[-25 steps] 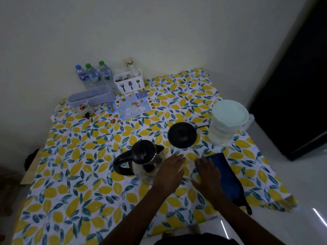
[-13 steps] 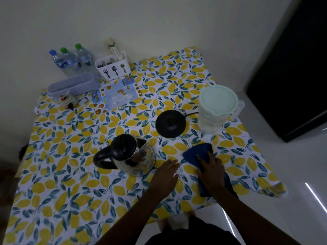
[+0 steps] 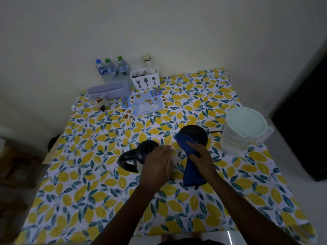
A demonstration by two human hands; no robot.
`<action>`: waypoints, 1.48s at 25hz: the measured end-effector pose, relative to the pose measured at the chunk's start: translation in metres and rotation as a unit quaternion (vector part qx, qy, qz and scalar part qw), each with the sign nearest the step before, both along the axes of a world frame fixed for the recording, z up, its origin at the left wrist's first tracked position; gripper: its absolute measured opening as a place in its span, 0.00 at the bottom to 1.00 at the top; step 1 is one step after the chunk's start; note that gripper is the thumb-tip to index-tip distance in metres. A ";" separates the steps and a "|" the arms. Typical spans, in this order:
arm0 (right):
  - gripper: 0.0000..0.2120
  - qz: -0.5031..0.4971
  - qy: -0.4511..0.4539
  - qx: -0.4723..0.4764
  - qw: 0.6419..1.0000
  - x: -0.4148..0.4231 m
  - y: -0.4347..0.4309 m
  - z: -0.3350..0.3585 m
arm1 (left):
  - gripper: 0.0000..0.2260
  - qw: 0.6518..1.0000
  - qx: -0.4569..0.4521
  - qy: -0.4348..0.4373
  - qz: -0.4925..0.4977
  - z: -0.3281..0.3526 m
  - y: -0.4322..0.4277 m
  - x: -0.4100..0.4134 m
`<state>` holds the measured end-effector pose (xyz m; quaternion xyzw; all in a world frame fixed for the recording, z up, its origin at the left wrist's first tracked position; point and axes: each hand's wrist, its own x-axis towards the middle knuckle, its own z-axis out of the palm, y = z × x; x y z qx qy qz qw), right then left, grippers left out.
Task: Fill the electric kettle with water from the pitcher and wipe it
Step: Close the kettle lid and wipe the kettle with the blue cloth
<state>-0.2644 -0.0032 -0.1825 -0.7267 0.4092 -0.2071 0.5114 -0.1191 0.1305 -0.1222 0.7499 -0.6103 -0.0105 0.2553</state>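
The electric kettle (image 3: pixel 139 154), with a black lid and handle, stands on the lemon-print tablecloth near the middle. My left hand (image 3: pixel 157 165) lies against its right side and hides most of the body. My right hand (image 3: pixel 200 154) grips a blue cloth (image 3: pixel 190 167), lifted off the table just right of the kettle. The cloth's top end overlaps the black kettle base (image 3: pixel 196 134). The clear pitcher (image 3: pixel 244 129) with a pale lid stands at the right edge.
At the back by the wall stand three water bottles (image 3: pixel 111 69), a white cutlery holder (image 3: pixel 146 79), a lilac tray (image 3: pixel 109 89), a small figurine (image 3: pixel 100 103) and a sticker sheet (image 3: pixel 145 103). The table (image 3: pixel 70 200) ends just right of the pitcher.
My right hand has closed on the blue cloth and lifted it from the table toward the kettle. My left hand has moved onto the kettle's side.
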 end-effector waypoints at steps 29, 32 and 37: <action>0.25 -0.030 -0.108 0.224 0.968 0.059 0.083 0.001 | 0.26 0.991 0.092 0.053 0.086 -0.008 0.007 0.049; 0.37 0.005 -0.083 0.137 0.987 0.060 0.087 -0.016 | 0.22 0.987 0.123 0.076 0.072 -0.008 0.006 0.056; 0.35 0.018 -0.047 0.181 0.982 0.051 0.081 -0.045 | 0.24 0.987 0.135 0.074 0.047 -0.001 0.001 0.068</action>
